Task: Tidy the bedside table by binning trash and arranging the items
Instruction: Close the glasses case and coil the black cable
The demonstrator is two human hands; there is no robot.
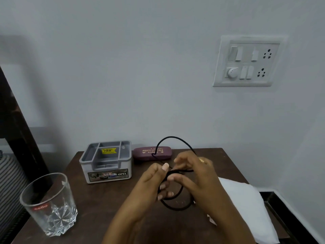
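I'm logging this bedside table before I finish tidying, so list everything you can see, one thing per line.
table: one, dark brown, against the wall
glass: one, clear, table's front left corner
organiser: one, grey, back left of table
case: one, maroon, back of table by the wall
cable: one, black, looped above mid-table
cloth: one, white, table's right edge
switchboard: one, white, wall at upper right
left grip: one, holds cable
right grip: one, holds cable

Both forearms reach forward and the hands meet, thumbs close together. The left hand (151, 184) curls its fingers round a black cord (171, 137); the right hand (195, 175), just beside it, pinches the same cord.
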